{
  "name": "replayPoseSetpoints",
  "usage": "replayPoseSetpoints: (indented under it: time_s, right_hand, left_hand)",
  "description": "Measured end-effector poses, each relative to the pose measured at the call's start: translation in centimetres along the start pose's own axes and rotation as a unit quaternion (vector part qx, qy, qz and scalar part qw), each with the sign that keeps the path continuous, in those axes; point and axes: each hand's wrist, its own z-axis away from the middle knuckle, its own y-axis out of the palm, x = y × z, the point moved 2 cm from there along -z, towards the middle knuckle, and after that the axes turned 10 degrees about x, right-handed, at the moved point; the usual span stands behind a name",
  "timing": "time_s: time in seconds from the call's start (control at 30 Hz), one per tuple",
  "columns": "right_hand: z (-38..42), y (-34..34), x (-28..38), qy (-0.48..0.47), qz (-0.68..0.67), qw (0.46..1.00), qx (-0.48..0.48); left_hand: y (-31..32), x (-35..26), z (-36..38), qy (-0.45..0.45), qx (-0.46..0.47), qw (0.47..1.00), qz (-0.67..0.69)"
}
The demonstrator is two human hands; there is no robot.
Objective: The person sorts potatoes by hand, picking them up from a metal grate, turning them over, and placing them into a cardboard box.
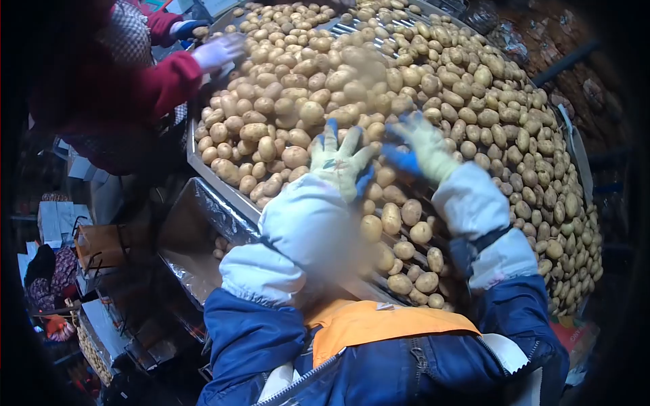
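Potatoes (294, 157) cover a wide sorting table in a thick layer. My left hand (338, 161), in a pale yellow-green glove with blue fingertips, lies over them with its fingers spread. Just to its right, my right hand (428, 150) wears a matching glove; its fingers are apart and slightly smeared by motion, over or touching more potatoes. I see nothing held in either hand. Below my hands, looser potatoes (410, 212) rest on dark bars between my forearms. A blurred patch hides part of my left sleeve.
A metal rim (227, 188) edges the table. At the upper left, a co-worker in a dark red sleeve (166, 84) reaches a gloved hand (220, 53) to the pile. A plastic-lined crate (203, 230) stands by the rim. Cardboard boxes (99, 245) are at the left.
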Motion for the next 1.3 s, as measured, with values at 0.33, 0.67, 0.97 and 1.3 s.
replayPoseSetpoints:
  time_s: [0.33,0.67,0.97,1.3]
  right_hand:
    - [16.1,0.5,3.9,0.082,-0.098,0.992,0.02]
    - [16.9,-3.2,6.5,0.074,-0.403,0.909,-0.077]
    - [18.0,-1.5,-6.6,0.354,0.107,0.929,0.002]
    - [10.3,-6.8,4.2,0.174,-0.469,0.864,0.063]
  left_hand:
    - [-0.7,-0.3,6.3,-0.06,-0.072,0.992,0.08]
    - [1.9,-8.6,8.6,-0.187,0.1,0.289,0.934]
    - [2.2,-6.3,10.1,-0.261,0.022,0.401,0.878]
    - [3.7,-5.4,11.6,-0.257,0.027,0.355,0.898]
